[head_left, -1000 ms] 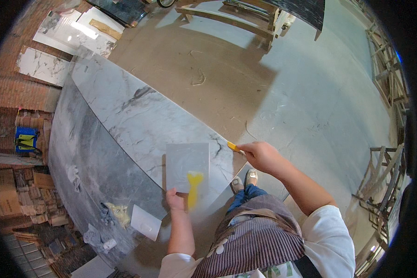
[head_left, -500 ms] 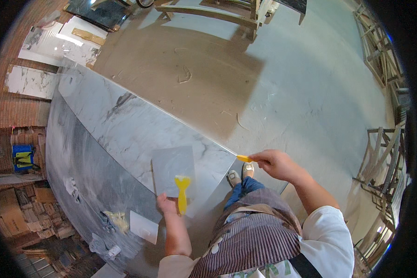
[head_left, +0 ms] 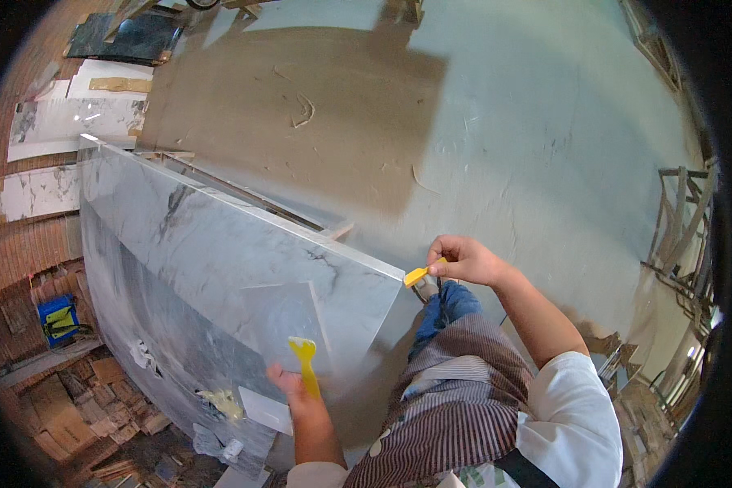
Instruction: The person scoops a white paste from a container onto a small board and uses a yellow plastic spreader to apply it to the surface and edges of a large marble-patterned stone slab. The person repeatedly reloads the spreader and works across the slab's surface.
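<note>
My right hand (head_left: 468, 259) pinches a small yellow scraper (head_left: 416, 277) at the near right corner of a large white slab with grey marbling (head_left: 220, 203). The blade end meets the corner edge. My left hand (head_left: 294, 382) is closed at the near edge of a thin, flat grey board (head_left: 281, 313) held over the slab. A second yellow scraper (head_left: 304, 358) lies over the board, its handle running along my left hand. Whether those fingers also grip the handle, I cannot tell.
On the slab's dusty grey left part lie a white square sheet (head_left: 264, 409), a pale crumpled lump (head_left: 222, 403) and crumpled plastic (head_left: 210, 442). A blue and yellow object (head_left: 58, 318) and cardboard scraps (head_left: 61, 415) lie beyond. Wooden frames (head_left: 681, 215) stand at right.
The view has shifted, showing more of the slab's long far edge and its support. My right hand and scraper sit slightly left and higher at the corner. My left hand still holds the board.
</note>
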The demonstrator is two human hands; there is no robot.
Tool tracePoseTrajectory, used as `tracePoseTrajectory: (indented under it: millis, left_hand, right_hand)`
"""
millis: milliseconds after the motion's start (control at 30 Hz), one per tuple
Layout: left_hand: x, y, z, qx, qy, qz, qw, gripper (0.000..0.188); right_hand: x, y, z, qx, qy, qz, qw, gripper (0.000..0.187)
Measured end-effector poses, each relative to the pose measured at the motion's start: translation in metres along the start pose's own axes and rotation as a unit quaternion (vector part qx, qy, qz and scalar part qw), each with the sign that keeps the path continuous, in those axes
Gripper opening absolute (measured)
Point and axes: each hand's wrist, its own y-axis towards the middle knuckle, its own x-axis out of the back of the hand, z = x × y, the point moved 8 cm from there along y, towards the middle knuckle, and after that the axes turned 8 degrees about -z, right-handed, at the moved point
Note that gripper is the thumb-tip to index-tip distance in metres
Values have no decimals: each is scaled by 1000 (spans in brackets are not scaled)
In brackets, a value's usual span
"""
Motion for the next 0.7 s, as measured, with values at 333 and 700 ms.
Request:
tracePoseTrajectory:
  millis: [333,700]
  left_hand:
    - [20,1,-3,59,-102,62,991,75]
    - [38,1,-8,142,-107,105,978,69]
  right_hand:
    - [-14,43,-41,25,-29,38,999,21]
    - [16,-13,-48,-9,-35,-134,990,26]
